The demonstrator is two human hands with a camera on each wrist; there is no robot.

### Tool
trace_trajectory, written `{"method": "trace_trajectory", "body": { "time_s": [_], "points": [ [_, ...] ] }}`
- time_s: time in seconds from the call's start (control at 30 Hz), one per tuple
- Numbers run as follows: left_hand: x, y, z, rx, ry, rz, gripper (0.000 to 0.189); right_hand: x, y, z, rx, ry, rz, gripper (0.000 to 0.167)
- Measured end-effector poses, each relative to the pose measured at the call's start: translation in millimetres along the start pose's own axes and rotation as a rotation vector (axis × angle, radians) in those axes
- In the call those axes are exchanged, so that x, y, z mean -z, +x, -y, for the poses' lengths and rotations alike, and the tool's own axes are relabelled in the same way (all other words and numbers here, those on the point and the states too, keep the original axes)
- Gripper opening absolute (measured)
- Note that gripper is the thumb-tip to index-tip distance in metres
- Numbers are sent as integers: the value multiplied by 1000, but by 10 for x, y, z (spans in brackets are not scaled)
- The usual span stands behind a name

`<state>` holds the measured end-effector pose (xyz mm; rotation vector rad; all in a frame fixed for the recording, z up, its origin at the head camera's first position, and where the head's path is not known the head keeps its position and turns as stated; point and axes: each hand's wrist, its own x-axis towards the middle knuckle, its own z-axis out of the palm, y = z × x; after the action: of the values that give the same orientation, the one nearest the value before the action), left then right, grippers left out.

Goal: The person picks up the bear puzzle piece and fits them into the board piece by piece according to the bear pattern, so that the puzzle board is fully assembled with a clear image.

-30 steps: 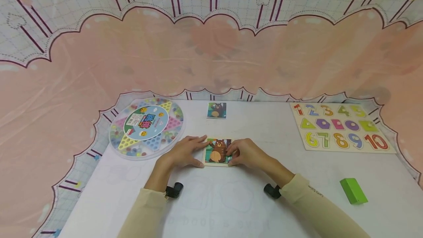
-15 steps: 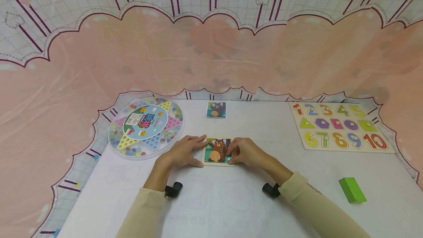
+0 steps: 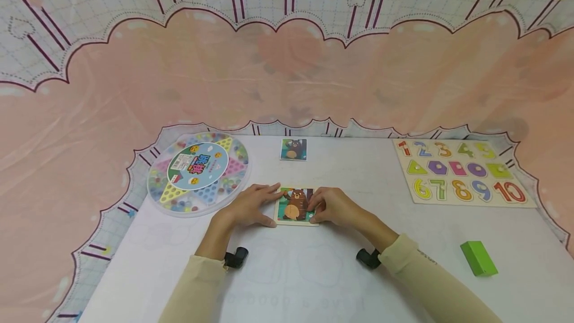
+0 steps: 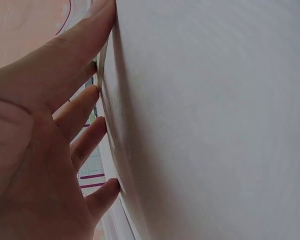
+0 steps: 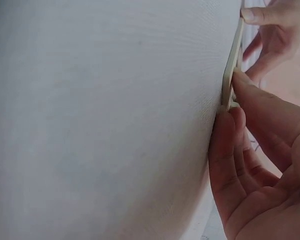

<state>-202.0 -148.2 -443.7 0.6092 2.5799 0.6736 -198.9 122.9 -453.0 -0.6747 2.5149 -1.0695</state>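
A small square wooden bear puzzle [image 3: 294,207], with a pale wooden border, lies flat between the two hands in the head view. My left hand [image 3: 252,207] rests at its left side, fingers spread and mostly straight, thumb at the near left corner and forefinger at the upper left. At the opposite side my right hand [image 3: 334,207] has its fingers curled and pinches a puzzle piece [image 5: 234,104] at the right edge; the hand hides most of that piece. In the right wrist view the puzzle shows edge-on, with the thumb on top.
A bear picture card [image 3: 293,149] lies behind the puzzle. Back left is a round Chinese checkers set [image 3: 198,175] with marbles; back right, a number-and-shape board [image 3: 465,173]. A green block [image 3: 479,258] sits front right on the white table [image 3: 287,273]. A patterned cloth [image 3: 278,79] hangs behind.
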Motion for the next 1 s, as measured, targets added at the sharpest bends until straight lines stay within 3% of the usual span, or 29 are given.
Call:
{"method": "trace_trajectory", "body": {
  "time_s": [0.53, 0.87, 1.0],
  "points": [
    [6, -23, -10, -9, 10, 3, 81, 112, -279, -67, -32, 82, 31, 34],
    [-4, -38, -6, -30, 0, -5, 81, 329, -575, -205, -54, 79, -117, 38],
    [-12, -40, 19, -49, -15, -56, 79, 426, -638, -288, -65, 42, -202, 40]
  ]
}}
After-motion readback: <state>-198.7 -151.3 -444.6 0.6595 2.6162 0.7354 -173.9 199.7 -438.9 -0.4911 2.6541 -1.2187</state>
